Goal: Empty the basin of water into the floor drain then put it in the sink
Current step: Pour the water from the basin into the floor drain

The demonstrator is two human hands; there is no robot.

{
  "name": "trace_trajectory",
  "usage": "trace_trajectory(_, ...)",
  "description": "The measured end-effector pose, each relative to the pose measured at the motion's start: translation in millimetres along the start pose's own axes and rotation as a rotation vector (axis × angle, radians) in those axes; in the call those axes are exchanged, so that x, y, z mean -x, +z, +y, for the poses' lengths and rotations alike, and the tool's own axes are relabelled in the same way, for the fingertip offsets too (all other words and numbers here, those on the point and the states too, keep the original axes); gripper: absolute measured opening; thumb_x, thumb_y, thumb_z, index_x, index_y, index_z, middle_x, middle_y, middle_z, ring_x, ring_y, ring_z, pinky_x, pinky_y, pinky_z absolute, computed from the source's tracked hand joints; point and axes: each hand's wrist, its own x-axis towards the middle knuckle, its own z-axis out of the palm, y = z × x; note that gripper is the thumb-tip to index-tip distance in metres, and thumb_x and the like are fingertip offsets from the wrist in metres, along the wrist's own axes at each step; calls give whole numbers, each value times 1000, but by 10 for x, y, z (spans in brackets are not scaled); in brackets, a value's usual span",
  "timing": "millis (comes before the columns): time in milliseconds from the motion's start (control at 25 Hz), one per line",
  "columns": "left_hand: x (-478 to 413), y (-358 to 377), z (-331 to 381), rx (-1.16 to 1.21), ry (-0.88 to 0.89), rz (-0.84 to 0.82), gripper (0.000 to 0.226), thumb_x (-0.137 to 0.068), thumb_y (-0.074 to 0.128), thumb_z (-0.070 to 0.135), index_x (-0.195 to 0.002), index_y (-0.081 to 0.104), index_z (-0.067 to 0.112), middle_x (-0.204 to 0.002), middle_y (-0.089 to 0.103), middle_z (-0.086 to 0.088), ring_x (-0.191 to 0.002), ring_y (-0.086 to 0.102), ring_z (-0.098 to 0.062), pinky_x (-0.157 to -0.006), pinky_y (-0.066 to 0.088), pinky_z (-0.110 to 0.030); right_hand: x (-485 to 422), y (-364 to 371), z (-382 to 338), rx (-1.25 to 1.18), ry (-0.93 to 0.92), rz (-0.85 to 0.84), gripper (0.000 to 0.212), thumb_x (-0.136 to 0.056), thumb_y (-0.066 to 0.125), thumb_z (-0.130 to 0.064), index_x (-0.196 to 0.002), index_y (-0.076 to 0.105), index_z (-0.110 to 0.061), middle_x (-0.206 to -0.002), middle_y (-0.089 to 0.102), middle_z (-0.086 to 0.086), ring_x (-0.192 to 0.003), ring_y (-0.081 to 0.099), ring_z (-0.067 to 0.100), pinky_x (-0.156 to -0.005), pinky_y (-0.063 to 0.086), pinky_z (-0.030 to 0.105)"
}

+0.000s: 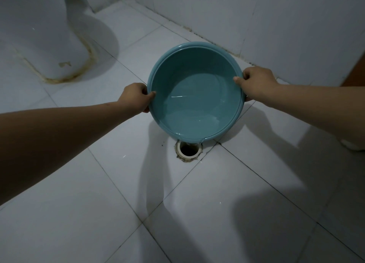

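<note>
A round teal basin [171, 69] is held tilted toward me above the white tiled floor, with water pooled against its near wall. My left hand [136, 97] grips the rim on the left side and my right hand [254, 83] grips the rim on the right. Water spills over the near lip straight down into the round floor drain [189, 150], which sits just below the basin's lowest edge. The sink is out of view.
The base of a white toilet [59, 45] stands on the floor at the upper left. A white tiled wall [276, 25] runs behind the basin. A brown door edge [355, 73] shows at the far right.
</note>
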Motion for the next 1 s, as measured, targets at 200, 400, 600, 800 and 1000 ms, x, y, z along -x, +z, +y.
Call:
trace_trajectory(200,-34,-9,-7,11,-3,-4,28,-98,58,34,-94,64,8,-79,72,-8,-66,73,-18,-58,57,-26,16,2,-5,-34,10,4,34,-98,56,-32,-70,49,-15,-99,66,18,-80,71,36,-73,62,40)
trace_trajectory(400,-49,-18,-13,0,6,-8,27,-98,59,35,-95,64,8,-79,72,-7,-64,72,-15,-54,54,-22,27,-4,-9,-22,2,-1,33,-99,56,-32,-73,50,-13,-102,67,19,-80,72,36,-76,62,44)
trace_trajectory(600,-47,-1,-32,4,-3,-20,28,-97,59,35,-96,65,8,-79,72,-6,-65,73,-15,-55,55,-23,38,-10,-4,-12,-6,-9,35,-99,56,-31,-69,48,-15,-103,67,21,-82,72,36,-76,62,45)
trace_trajectory(800,-38,14,-55,5,0,-29,26,-98,59,35,-96,64,10,-80,72,-6,-65,72,-14,-53,54,-21,55,9,12,21,-11,-24,35,-99,56,-32,-69,48,-16,-101,68,21,-79,72,36,-78,62,46)
trace_trajectory(1000,-47,24,-98,34,-9,-45,30,-96,61,36,-99,65,6,-83,73,-9,-68,74,-17,-57,56,-24,63,19,28,41,-12,-38,34,-99,55,-33,-71,49,-15,-102,68,20,-79,73,35,-77,62,45)
